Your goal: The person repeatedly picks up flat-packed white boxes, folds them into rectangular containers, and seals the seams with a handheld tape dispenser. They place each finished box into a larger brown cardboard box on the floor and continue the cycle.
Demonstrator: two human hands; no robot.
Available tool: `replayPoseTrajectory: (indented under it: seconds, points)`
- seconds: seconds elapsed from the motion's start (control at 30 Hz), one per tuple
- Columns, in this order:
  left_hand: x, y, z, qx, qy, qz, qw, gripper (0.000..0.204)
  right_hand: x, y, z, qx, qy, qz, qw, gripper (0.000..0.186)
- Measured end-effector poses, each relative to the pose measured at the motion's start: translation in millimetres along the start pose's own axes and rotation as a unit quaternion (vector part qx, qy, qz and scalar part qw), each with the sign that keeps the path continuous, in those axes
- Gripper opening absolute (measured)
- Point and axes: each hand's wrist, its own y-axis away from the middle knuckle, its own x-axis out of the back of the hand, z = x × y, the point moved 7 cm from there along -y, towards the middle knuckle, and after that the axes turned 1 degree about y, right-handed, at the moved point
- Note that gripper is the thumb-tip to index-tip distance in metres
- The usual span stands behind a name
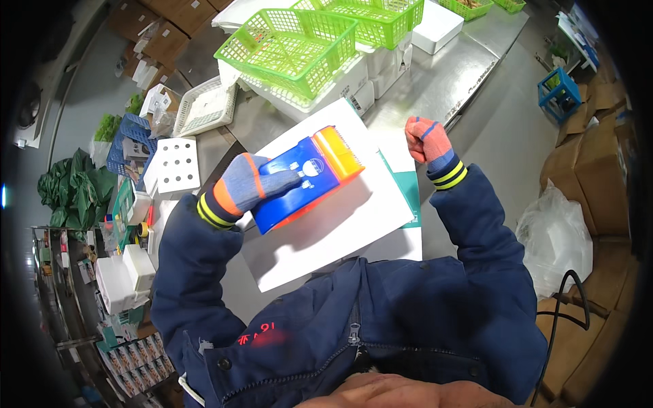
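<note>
My left hand (246, 182), in a grey-blue and orange knit glove, grips a blue and orange tape dispenser (286, 192). The dispenser is held tilted, its orange toothed end up and to the right. Under it lies a flat white panel or box top (340, 234), slanted on the metal table. Right of the panel, my right hand (430, 141), gloved the same way, is raised with fingers curled closed. Whatever those fingers may hold is hidden. A green and white sheet or box side (408, 194) shows from under the panel's right edge.
Green plastic baskets (289, 51) stand on white boxes at the back of the metal table (469, 58). Left are a white tray (206, 109), a white block with holes (178, 165) and a blue crate (129, 146). Cartons and a clear plastic bag (556, 238) lie right.
</note>
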Motion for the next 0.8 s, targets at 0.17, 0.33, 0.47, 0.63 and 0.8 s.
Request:
replayPoseTrajectory:
  seconds: [0.17,0.33,0.47,0.63,0.8]
  points:
    - [-8.3,-10.3,18.5,0.048,-0.067,0.005,0.997,0.032,7.5,-19.4,81.6,-0.062,0.08,-0.081,0.992,0.019]
    - [-13.7,-3.9,12.6,0.07,0.018,0.032,0.997,0.031,-34.5,-22.4,85.3,0.202,0.603,-0.012,0.772,0.019]
    - [-9.7,-5.5,13.4,0.065,0.032,0.046,0.996,0.031,-13.0,-59.0,120.4,0.019,0.59,-0.033,0.807,0.039]
    - [-12.1,2.5,16.5,0.033,0.001,0.042,0.999,0.032,8.9,-53.0,135.7,-0.161,0.641,-0.041,0.749,0.053]
    - [-8.9,0.5,15.8,-0.02,-0.015,0.038,0.999,0.032,-27.5,5.9,-15.0,0.249,0.413,-0.074,0.873,0.067]
